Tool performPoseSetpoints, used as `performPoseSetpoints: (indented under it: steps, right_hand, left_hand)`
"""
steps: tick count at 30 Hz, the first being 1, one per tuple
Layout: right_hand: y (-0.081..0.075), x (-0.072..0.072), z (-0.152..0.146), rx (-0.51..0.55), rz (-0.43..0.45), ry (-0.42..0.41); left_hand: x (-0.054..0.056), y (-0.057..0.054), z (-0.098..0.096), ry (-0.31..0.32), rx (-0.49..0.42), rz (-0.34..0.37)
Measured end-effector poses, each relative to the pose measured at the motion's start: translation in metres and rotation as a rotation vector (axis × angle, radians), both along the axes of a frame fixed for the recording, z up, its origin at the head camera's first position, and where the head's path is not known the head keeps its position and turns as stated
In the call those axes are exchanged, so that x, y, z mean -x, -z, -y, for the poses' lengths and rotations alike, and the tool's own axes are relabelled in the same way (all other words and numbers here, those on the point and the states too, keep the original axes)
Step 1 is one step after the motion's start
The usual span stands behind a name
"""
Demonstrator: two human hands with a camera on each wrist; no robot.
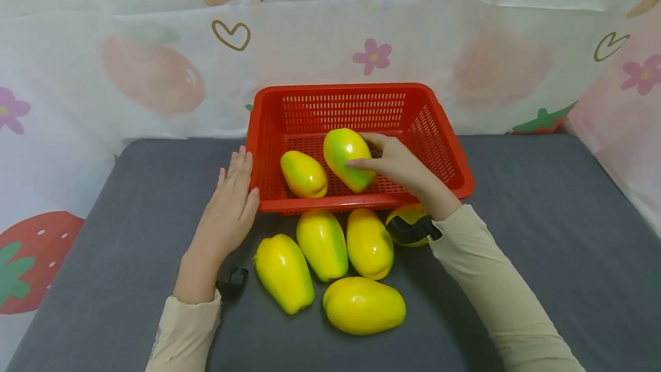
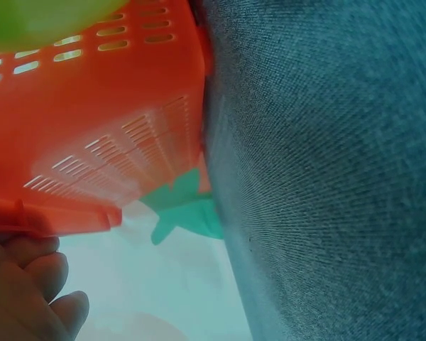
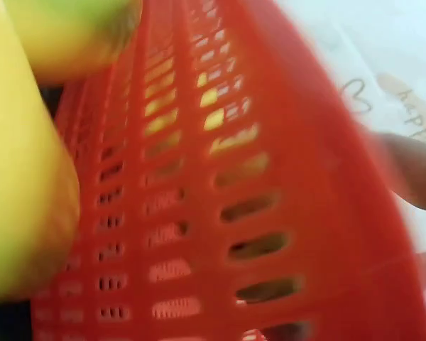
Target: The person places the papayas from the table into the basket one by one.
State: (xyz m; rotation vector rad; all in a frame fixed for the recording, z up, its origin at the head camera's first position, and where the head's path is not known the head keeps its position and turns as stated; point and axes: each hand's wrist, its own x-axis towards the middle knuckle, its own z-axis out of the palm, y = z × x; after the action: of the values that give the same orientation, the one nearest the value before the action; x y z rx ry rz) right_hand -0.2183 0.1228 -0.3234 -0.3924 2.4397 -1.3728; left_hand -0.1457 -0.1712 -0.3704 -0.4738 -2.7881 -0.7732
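Observation:
My right hand (image 1: 395, 165) grips a glossy yellow-green mango (image 1: 345, 154) inside the red basket (image 1: 338, 204), thumb on the near side and fingers behind. Whether that mango touches the basket floor, I cannot tell. To its left another mango (image 1: 304, 175) lies in the basket. My left hand (image 1: 227, 211) rests with straight fingers against the basket's left side; the left wrist view catches its fingertips (image 2: 48, 273) by the rim. In the right wrist view, the slotted basket wall (image 3: 319, 213) fills the middle, and the held mango is out of sight or unclear.
Several more mangoes lie on the grey cloth in front of the basket, among them one on its side (image 1: 364, 306) and one at the left (image 1: 284, 274). Another mango (image 1: 408, 214) is partly covered by my right wrist. A printed curtain (image 1: 330, 33) hangs behind.

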Motion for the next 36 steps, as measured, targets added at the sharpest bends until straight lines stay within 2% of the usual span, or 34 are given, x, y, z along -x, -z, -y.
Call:
performPoseSetpoints:
  steps: [5, 10, 17, 25, 29, 36]
  right_hand:
    - [0.0066, 0.008, 0.0023, -0.113, -0.001, -0.019]
    - [0.0071, 0.0091, 0.0034, -0.173, 0.01, -0.017]
    - [0.0093, 0.0106, 0.0054, -0.274, 0.031, -0.123]
    - [0.0086, 0.0096, 0.0014, -0.374, 0.037, -0.175]
    - [0.0073, 0.0093, -0.0013, -0.4, 0.027, -0.209]
    - [0.0035, 0.0078, -0.003, -0.399, 0.092, -0.25]
  left_hand:
    - [-0.0001, -0.0008, 0.0, 0.002, 0.001, -0.002]
    - [-0.0003, -0.0015, 0.0002, 0.002, 0.004, -0.003]
    - [-0.0014, 0.0004, 0.0021, 0.0, 0.002, 0.004]
    - [-0.0008, 0.0015, 0.0018, 0.005, -0.003, -0.004]
    - [-0.0004, 0.0012, 0.0013, 0.007, -0.005, -0.005]
    - [-0.0001, -0.0005, 0.0001, 0.0, 0.012, 0.012]
